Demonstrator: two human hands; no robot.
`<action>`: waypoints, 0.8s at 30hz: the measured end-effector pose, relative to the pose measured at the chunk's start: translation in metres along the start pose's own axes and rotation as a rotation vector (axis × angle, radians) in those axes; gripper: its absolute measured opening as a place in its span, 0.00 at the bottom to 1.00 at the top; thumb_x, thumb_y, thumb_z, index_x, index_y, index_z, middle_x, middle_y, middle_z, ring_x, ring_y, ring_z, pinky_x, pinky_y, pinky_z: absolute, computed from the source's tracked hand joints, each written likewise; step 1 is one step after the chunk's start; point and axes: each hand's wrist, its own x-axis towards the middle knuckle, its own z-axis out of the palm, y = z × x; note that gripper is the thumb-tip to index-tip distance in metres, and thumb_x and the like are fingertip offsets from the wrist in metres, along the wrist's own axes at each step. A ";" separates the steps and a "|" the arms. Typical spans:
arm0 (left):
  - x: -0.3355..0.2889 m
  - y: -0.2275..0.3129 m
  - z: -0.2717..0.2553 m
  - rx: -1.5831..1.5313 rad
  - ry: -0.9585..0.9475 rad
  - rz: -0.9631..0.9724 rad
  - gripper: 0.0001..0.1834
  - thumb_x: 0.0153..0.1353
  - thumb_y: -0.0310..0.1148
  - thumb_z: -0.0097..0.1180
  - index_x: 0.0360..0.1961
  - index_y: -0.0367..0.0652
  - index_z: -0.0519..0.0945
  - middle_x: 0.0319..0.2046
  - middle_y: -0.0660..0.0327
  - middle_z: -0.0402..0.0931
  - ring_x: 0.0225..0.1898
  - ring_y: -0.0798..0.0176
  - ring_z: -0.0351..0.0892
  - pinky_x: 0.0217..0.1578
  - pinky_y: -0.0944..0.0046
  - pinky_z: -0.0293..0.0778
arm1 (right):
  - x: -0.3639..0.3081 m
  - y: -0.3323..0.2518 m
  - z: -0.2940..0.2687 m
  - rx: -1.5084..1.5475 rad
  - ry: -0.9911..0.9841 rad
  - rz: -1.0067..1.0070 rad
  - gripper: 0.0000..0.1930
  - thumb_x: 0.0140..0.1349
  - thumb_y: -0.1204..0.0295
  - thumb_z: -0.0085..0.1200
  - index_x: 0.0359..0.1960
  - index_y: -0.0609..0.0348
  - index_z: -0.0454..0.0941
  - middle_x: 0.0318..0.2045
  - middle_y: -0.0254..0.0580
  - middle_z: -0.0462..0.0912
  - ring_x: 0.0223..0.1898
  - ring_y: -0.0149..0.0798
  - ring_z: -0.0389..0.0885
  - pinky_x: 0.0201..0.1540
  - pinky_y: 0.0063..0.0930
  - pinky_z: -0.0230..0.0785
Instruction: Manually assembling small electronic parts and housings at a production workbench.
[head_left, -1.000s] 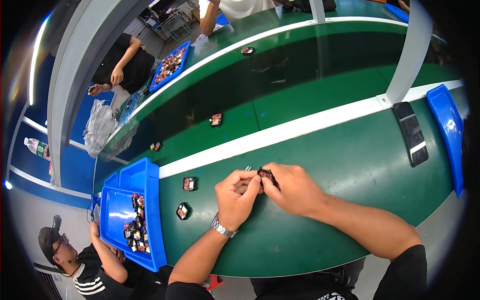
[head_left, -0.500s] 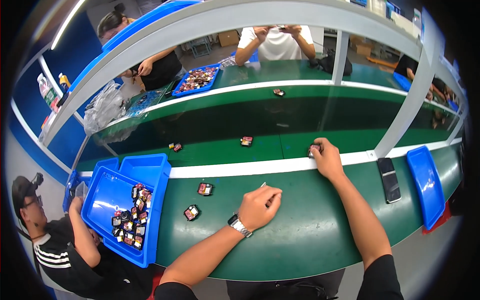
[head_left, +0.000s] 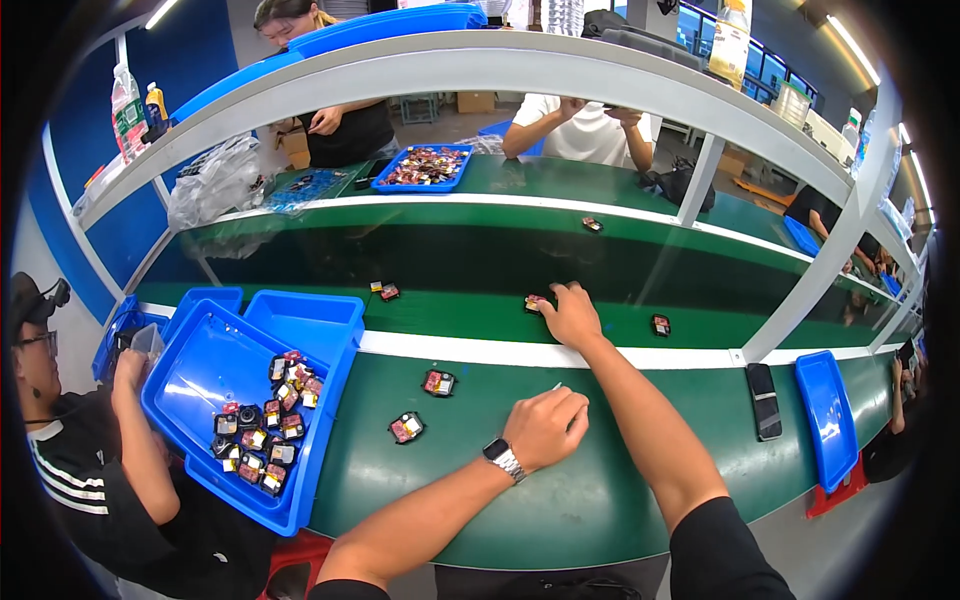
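My left hand [head_left: 545,428] is closed, resting above the green bench [head_left: 480,510]; a thin pale tip [head_left: 558,386] shows past its knuckles, the rest hidden. Beyond the white rail, my right hand [head_left: 574,318] reaches onto the green belt, its thumb and fingers closed at the right edge of a small black module with a red-and-white top [head_left: 534,303]. A similar module [head_left: 661,325] lies on the belt to its right, and a pair of small pieces [head_left: 385,290] lies farther left. On the bench, left of my left hand, are two more modules, one farther [head_left: 438,383] and one nearer [head_left: 406,428].
Blue trays stand at left, the front tray [head_left: 180,370] holding several modules. A phone [head_left: 763,402] and a blue tray [head_left: 829,415] lie at right. A white rail [head_left: 480,350] and grey frame post [head_left: 815,240] border the belt. Co-workers sit left and opposite.
My right hand has let go of the right-hand module, left on the belt, and moved left to another module. My left hand stays closed over the bench. The view has shifted.
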 end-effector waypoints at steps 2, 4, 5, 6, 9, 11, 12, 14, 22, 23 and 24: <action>0.005 0.000 -0.005 0.008 0.045 -0.033 0.02 0.55 0.25 0.62 0.31 0.42 0.82 0.26 0.59 0.80 0.25 0.54 0.81 0.27 0.57 0.77 | 0.008 0.004 -0.002 0.011 -0.047 0.004 0.19 0.61 0.65 0.63 0.49 0.63 0.79 0.45 0.53 0.82 0.51 0.54 0.79 0.55 0.43 0.73; 0.008 -0.005 -0.007 0.006 0.135 -0.113 0.01 0.55 0.25 0.61 0.30 0.42 0.81 0.25 0.59 0.79 0.21 0.55 0.77 0.25 0.59 0.74 | 0.013 0.009 -0.009 0.167 -0.150 0.062 0.16 0.61 0.66 0.66 0.44 0.65 0.78 0.39 0.49 0.84 0.44 0.46 0.83 0.49 0.40 0.77; 0.008 -0.012 -0.013 0.024 0.167 -0.181 0.04 0.56 0.25 0.61 0.33 0.41 0.81 0.28 0.58 0.79 0.23 0.57 0.76 0.24 0.61 0.72 | 0.005 0.002 -0.016 0.171 -0.163 0.059 0.16 0.61 0.66 0.66 0.44 0.65 0.78 0.39 0.49 0.84 0.44 0.46 0.83 0.49 0.40 0.77; 0.008 -0.019 -0.018 0.050 0.202 -0.226 0.06 0.57 0.24 0.61 0.37 0.39 0.80 0.31 0.57 0.80 0.25 0.58 0.77 0.26 0.62 0.73 | -0.005 -0.003 -0.024 0.468 -0.227 0.111 0.15 0.61 0.68 0.65 0.42 0.65 0.77 0.36 0.45 0.83 0.39 0.38 0.83 0.43 0.34 0.77; 0.014 -0.027 -0.025 -0.099 0.240 -0.443 0.15 0.60 0.24 0.60 0.49 0.36 0.79 0.40 0.53 0.80 0.33 0.62 0.80 0.32 0.64 0.76 | -0.057 -0.012 -0.054 0.949 -0.156 0.100 0.10 0.62 0.76 0.63 0.40 0.66 0.76 0.31 0.35 0.81 0.30 0.23 0.79 0.32 0.20 0.75; 0.017 -0.025 -0.027 -0.289 0.153 -0.551 0.18 0.66 0.26 0.59 0.56 0.34 0.79 0.47 0.54 0.82 0.39 0.66 0.82 0.39 0.67 0.79 | -0.094 -0.014 -0.071 0.976 -0.047 0.065 0.10 0.61 0.77 0.62 0.41 0.66 0.76 0.31 0.36 0.81 0.29 0.23 0.79 0.33 0.19 0.75; 0.017 -0.026 -0.026 -0.452 0.095 -0.599 0.18 0.67 0.27 0.58 0.56 0.32 0.79 0.47 0.54 0.82 0.39 0.67 0.82 0.40 0.67 0.80 | -0.108 -0.015 -0.075 0.965 -0.019 0.047 0.10 0.61 0.78 0.62 0.41 0.67 0.76 0.31 0.36 0.82 0.29 0.22 0.79 0.33 0.18 0.75; 0.015 -0.024 -0.027 -0.753 -0.044 -0.723 0.16 0.69 0.25 0.57 0.56 0.30 0.79 0.46 0.55 0.83 0.41 0.68 0.83 0.41 0.68 0.83 | -0.124 -0.016 -0.080 0.878 0.029 -0.025 0.10 0.60 0.79 0.62 0.41 0.67 0.76 0.29 0.36 0.83 0.29 0.21 0.80 0.32 0.17 0.74; 0.011 -0.008 -0.022 -0.764 -0.061 -0.807 0.15 0.67 0.22 0.58 0.53 0.28 0.80 0.41 0.53 0.85 0.32 0.67 0.83 0.36 0.67 0.82 | -0.140 -0.002 -0.072 1.104 -0.004 -0.086 0.12 0.61 0.78 0.64 0.44 0.66 0.78 0.27 0.36 0.83 0.25 0.19 0.78 0.27 0.15 0.71; 0.011 -0.008 -0.021 -0.753 -0.071 -0.812 0.15 0.67 0.22 0.58 0.53 0.28 0.80 0.41 0.53 0.85 0.32 0.67 0.83 0.36 0.67 0.82 | -0.140 -0.001 -0.072 1.135 -0.024 -0.098 0.12 0.61 0.77 0.65 0.45 0.66 0.78 0.27 0.35 0.83 0.24 0.19 0.78 0.27 0.15 0.70; 0.011 -0.008 -0.021 -0.753 -0.065 -0.834 0.15 0.67 0.23 0.58 0.53 0.28 0.80 0.40 0.53 0.85 0.32 0.67 0.84 0.36 0.67 0.82 | -0.141 0.000 -0.073 1.148 -0.053 -0.081 0.13 0.62 0.76 0.65 0.46 0.67 0.78 0.27 0.35 0.83 0.25 0.20 0.78 0.28 0.16 0.71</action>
